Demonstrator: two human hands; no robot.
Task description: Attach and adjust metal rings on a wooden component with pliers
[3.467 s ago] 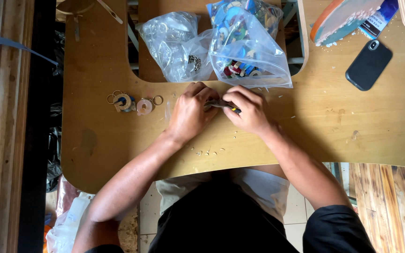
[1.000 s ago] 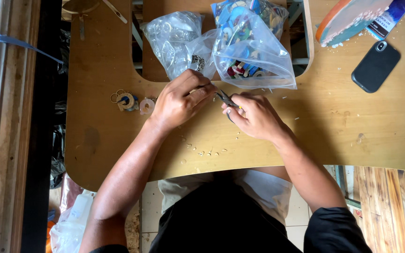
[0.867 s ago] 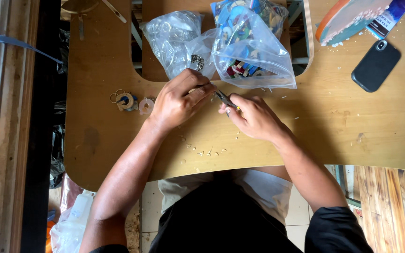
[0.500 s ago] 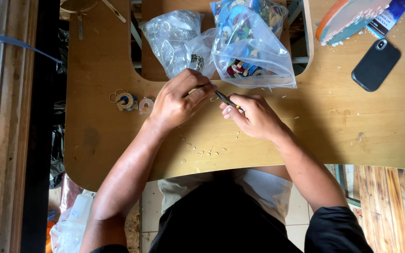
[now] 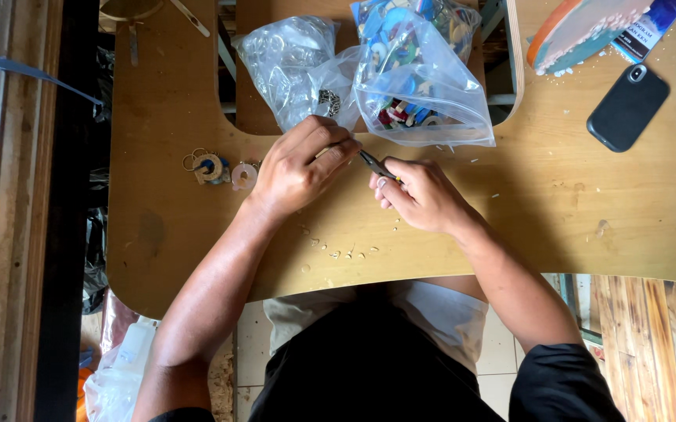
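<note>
I am gripping slim pliers in my right hand, nose toward my left hand, which is pinching a small piece I cannot identify. Compared with a moment ago, both hands are staying beside the bags on the table.

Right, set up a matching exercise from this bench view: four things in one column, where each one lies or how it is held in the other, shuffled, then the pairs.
Things:
1. phone
2. pliers
3. bag of coloured pieces
4. finished rings

Places:
A. on the wooden table, just beyond the left hand
B. lying dark side up near the table's far right corner
C. gripped by the right hand, tip toward the left hand
D. clear, bulging, behind both hands

Pairs: 1-B, 2-C, 3-D, 4-A
</note>
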